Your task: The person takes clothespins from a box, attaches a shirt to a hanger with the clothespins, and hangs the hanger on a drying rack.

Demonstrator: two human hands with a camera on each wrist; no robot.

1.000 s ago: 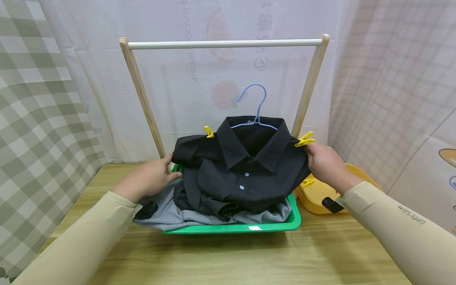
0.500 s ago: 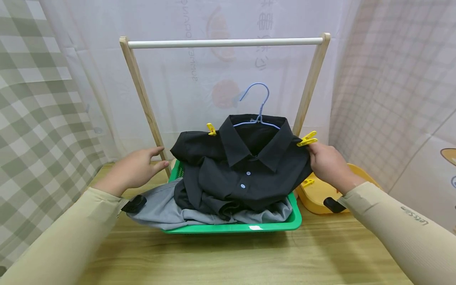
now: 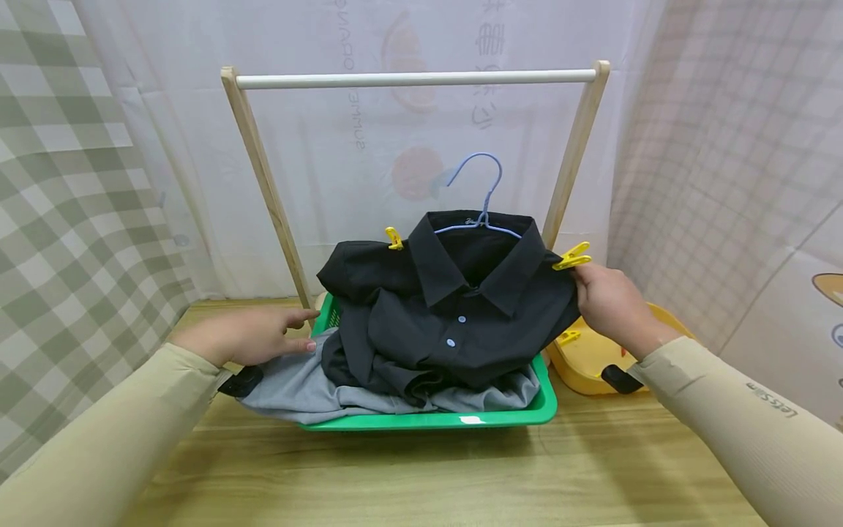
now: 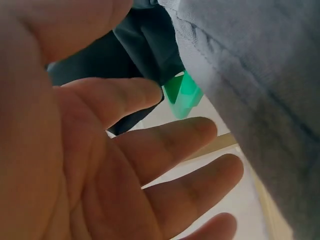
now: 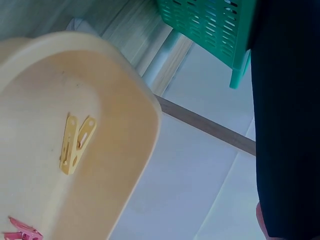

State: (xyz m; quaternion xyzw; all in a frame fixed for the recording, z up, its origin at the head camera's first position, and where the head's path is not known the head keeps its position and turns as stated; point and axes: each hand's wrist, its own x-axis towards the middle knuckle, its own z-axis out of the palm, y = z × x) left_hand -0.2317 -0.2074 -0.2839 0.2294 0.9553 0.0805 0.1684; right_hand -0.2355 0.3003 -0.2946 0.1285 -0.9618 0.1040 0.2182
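Note:
A black shirt (image 3: 421, 315) on a blue wire hanger (image 3: 490, 192) lies over a green basket (image 3: 454, 420). Yellow clothespins are clipped at its shoulders, one clothespin (image 3: 394, 238) on the left and another clothespin (image 3: 572, 256) on the right. My right hand (image 3: 615, 304) pinches the shirt's right sleeve just below that second pin. Beside the basket's left rim is my left hand (image 3: 253, 335), fingers extended and holding nothing. Grey cloth (image 3: 296, 384) spills over the rim under that hand. In the left wrist view, the fingers (image 4: 172, 150) are spread apart, near the grey cloth.
Behind the basket stands a wooden rack with a white crossbar (image 3: 415, 80). A yellow tub (image 3: 573, 369) sits at the right, with a yellow clothespin (image 5: 76, 145) and a red clip (image 5: 22, 231) inside. Checked cloth (image 3: 66, 219) hangs on the left side.
My left hand has let go of the shirt's left sleeve, moved left, then come down toward the basket's left rim. The shirt and my right hand have shifted slightly right.

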